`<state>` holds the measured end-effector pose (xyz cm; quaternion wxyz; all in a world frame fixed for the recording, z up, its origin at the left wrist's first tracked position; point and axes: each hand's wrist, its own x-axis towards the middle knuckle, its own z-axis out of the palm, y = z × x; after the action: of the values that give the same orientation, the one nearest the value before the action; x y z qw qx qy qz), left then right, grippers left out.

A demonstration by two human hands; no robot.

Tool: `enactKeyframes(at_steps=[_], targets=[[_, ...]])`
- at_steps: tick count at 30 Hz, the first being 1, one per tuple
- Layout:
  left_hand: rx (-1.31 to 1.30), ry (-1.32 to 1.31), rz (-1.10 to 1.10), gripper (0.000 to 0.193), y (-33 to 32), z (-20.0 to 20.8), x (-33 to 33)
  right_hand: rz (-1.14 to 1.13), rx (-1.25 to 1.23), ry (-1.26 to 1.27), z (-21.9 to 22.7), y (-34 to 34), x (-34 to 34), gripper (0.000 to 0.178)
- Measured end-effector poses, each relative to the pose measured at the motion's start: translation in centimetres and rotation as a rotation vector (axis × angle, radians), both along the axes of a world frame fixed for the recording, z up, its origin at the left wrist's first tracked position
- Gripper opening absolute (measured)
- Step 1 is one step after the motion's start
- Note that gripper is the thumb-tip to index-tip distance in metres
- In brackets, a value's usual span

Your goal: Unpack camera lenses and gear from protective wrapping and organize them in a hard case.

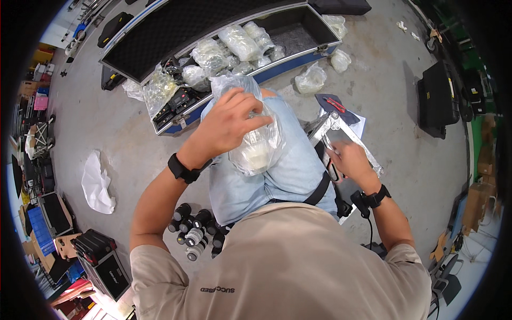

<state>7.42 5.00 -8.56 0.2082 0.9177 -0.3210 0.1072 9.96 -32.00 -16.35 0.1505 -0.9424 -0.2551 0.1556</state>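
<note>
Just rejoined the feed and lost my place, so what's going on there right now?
The person's left hand grips a clear plastic bag with something pale inside, over the lap. The right hand is at a silver metal frame; whether it holds anything is unclear. Ahead, a blue-sided case stands open, with plastic-wrapped bundles in it. Black and silver cylinders are on the floor to the person's left.

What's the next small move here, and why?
Probably bring the right hand over to the plastic-wrapped bundle: only the left hand is on it, above the lap, its clear wrap is on, and the right is off beside the silver metal frame.
</note>
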Motion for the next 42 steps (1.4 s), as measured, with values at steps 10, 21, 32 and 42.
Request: enactKeyframes(at_steps=[10, 21, 32, 42], targets=[[0.130, 0.093, -0.247, 0.021, 0.2, 2.3, 0.0, 0.799, 0.415, -0.308, 6.8, 12.9, 2.6, 0.045], [0.013, 0.206, -0.346, 0.028, 0.0, 2.5, -3.8, 1.039, 0.411, -0.130, 7.7, 13.3, 0.6, 0.036], [0.051, 0.122, -0.301, 0.032, 0.9, 1.2, -6.7, 0.971, 0.659, -0.101, 4.9, 11.2, 0.7, 0.030], [0.020, 0.222, -0.046, 0.047, 5.7, -1.6, -11.7, 0.863, 0.450, 0.059, 3.5, 6.0, 1.8, 0.028]])
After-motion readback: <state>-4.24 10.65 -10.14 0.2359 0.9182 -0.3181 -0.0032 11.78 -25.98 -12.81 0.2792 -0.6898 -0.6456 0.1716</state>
